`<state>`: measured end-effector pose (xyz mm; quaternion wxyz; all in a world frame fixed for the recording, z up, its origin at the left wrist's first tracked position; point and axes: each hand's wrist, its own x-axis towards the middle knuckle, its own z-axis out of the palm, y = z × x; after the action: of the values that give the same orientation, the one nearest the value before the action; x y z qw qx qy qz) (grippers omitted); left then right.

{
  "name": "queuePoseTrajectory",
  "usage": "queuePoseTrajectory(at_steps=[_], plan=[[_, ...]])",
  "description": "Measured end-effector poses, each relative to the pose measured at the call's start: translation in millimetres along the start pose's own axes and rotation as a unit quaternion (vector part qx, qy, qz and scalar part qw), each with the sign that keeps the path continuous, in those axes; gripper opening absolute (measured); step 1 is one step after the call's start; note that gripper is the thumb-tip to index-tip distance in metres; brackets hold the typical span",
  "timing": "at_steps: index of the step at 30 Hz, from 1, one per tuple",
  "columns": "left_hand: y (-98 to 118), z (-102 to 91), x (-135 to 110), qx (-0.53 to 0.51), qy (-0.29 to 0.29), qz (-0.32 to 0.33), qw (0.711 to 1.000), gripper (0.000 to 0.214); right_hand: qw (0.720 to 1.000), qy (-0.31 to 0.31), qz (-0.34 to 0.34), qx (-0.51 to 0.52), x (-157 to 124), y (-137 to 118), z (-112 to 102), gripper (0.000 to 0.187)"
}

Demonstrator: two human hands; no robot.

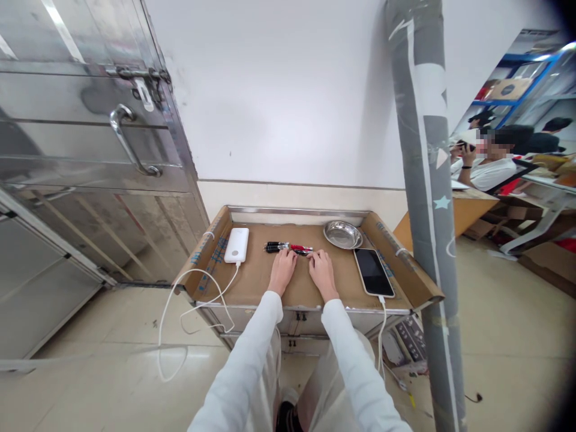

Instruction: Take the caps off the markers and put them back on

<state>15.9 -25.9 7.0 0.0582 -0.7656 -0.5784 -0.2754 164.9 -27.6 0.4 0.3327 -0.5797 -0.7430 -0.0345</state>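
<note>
My left hand (282, 270) and my right hand (321, 273) lie side by side, palms down, on the cardboard-covered table (261, 285). Their fingertips reach a small row of black and red pens (288, 247) lying just beyond them. The fingers of both hands are bent down near the pens; I cannot make out whether either one grips a pen. Both arms are in white sleeves.
A white power bank (237, 245) with a white cable (189, 300) lies at the left. A round metal dish (342, 234) sits at the back right, a black phone (373, 272) on a cable beside it. A metal door (90, 150) stands left, a grey wrapped post (427, 180) right, and other people sit beyond.
</note>
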Motion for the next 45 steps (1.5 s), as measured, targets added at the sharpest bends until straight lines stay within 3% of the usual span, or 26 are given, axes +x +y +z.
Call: queuePoseTrajectory(at_steps=[9,14,19,22,26,29,32,36,38,40,45], plan=[[-2.9,-4.9,-5.7,0.063,0.095,-0.2,0.973,0.033,0.994,-0.055,-0.077,0.051,-1.4,-8.9,-5.2,0.031],[-5.1,-4.8,-5.1,0.056,0.09,-0.226,0.968,0.027,0.995,-0.052,-0.065,0.051,-1.8,-8.4,-4.8,0.033],[-8.2,-6.0,-6.9,0.035,0.096,-0.241,0.965,0.022,0.992,-0.03,-0.039,0.114,-2.5,-5.5,-1.9,0.03],[-8.5,-9.6,-8.8,-0.067,0.092,-0.192,0.975,0.024,0.979,-0.021,-0.023,0.199,-1.9,-7.3,-3.7,0.034],[-4.7,-15.8,-9.9,-0.231,0.062,-0.046,0.97,0.023,0.938,-0.031,0.027,0.343,-0.3,-10.5,-6.5,0.04],[-0.9,-17.7,-9.9,-0.265,0.034,0.024,0.963,0.021,0.889,-0.051,0.124,0.438,1.5,-9.1,-2.9,0.044],[0.9,-17.2,-9.5,-0.284,0.041,0.055,0.956,0.021,0.825,-0.078,0.197,0.523,3.8,-6.3,1.5,0.044],[0.2,-16.0,-8.6,-0.321,0.085,0.051,0.942,0.023,0.721,-0.124,0.232,0.641,6.3,-3.6,-1.1,0.038],[-0.9,-15.5,-8.0,-0.334,0.107,0.042,0.935,0.021,0.686,-0.118,0.242,0.676,6.7,-2.6,-4.1,0.037],[-2.0,-15.2,-7.5,-0.338,0.126,0.024,0.932,0.021,0.676,-0.103,0.249,0.686,6.8,-1.5,-5.6,0.036],[-3.5,-16.7,-6.8,-0.315,0.153,-0.041,0.936,0.023,0.693,-0.061,0.249,0.674,6.5,1.4,-0.5,0.034]])
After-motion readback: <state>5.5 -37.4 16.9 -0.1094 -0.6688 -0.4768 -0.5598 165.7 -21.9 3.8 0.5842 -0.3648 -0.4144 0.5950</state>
